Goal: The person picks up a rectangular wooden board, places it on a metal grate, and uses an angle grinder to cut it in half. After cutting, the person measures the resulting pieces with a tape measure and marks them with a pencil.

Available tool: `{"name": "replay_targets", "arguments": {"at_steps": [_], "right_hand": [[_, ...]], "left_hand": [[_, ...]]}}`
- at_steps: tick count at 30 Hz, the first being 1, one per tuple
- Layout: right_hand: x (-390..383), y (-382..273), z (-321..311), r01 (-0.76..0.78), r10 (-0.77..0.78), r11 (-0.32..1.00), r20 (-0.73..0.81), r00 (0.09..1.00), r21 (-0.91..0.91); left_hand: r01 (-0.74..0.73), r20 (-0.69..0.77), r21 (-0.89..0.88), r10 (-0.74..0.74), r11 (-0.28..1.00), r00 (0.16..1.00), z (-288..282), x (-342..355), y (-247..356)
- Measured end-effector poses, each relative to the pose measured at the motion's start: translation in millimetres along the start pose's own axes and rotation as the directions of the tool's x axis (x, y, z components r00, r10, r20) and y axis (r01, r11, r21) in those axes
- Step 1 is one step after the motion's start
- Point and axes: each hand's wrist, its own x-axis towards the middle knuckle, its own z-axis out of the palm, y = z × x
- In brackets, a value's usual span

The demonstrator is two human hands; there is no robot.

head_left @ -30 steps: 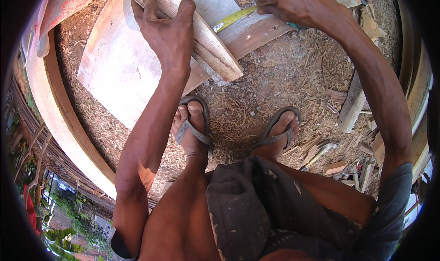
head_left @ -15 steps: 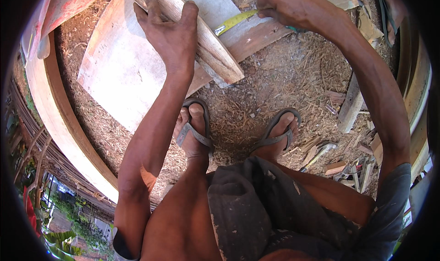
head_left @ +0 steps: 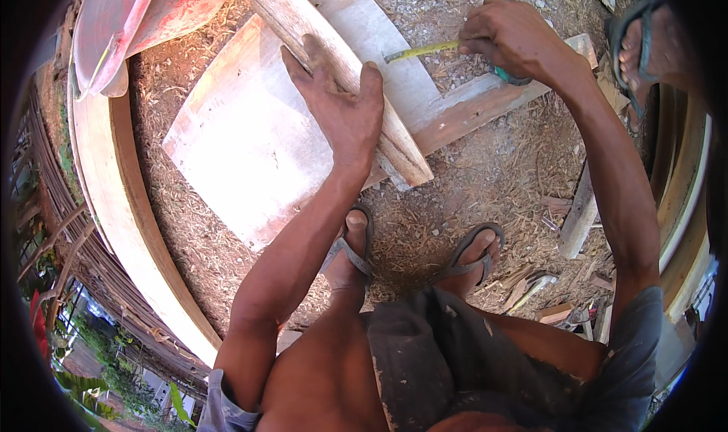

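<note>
My left hand is clamped across a rough wooden beam, its fingers over one edge and thumb on the other. The beam lies slanted over a pale, broad board. To the right, my right hand grips a tape measure, whose teal case is mostly hidden under the palm. Its yellow blade sticks out leftward from my fingers, the free end hanging above the pale board, apart from the beam. A wooden plank runs beneath, out to the right.
A curved wooden rim bends along the left, below a red-smeared sheet. At the upper right is another person's sandalled foot. Wood offcuts and a tool with a pale metal head lie on the chip-strewn ground.
The view has shifted, so everything sits lower and mostly further right. The tape's blade end, close beside the beam before, now stands farther from it. My left hand keeps its hold on the beam.
</note>
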Motion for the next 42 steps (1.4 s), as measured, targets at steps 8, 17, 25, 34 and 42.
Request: {"name": "replay_targets", "arguments": {"at_steps": [8, 17, 25, 34, 42], "right_hand": [[83.7, 11.3, -23.1, 0.083, -0.075, 0.995, -0.129, 0.989, 0.054], [136.2, 10.1, -16.4, 0.174, -0.174, 0.985, -0.082, 0.981, -0.012], [127.9, 4.0, -15.3, 0.083, -0.094, 0.987, -0.075, 0.993, -0.140], [-98.4, -51.8, -3.6, -0.252, 0.185, 0.957, 0.362, 0.914, 0.146], [-546.0, -73.7, 158.1, -0.956, 0.551, 0.196, 0.831, -0.076, -0.217]], "left_hand": [[-0.066, 0.006, 0.071, 0.066, 0.995, 0.998, 0.8, 1.7, -4.3], [-0.100, -0.030, 0.083, 0.103, 0.991, 0.994, -1.7, 0.8, -10.8], [-0.122, -0.010, 0.094, 0.124, 0.988, 0.992, 1.4, -0.7, -11.7], [-0.104, 0.011, 0.134, 0.103, 0.986, 0.995, -2.6, 1.0, -7.0], [-0.066, 0.000, 0.081, 0.066, 0.995, 0.998, -1.6, -0.4, -5.9]]}}
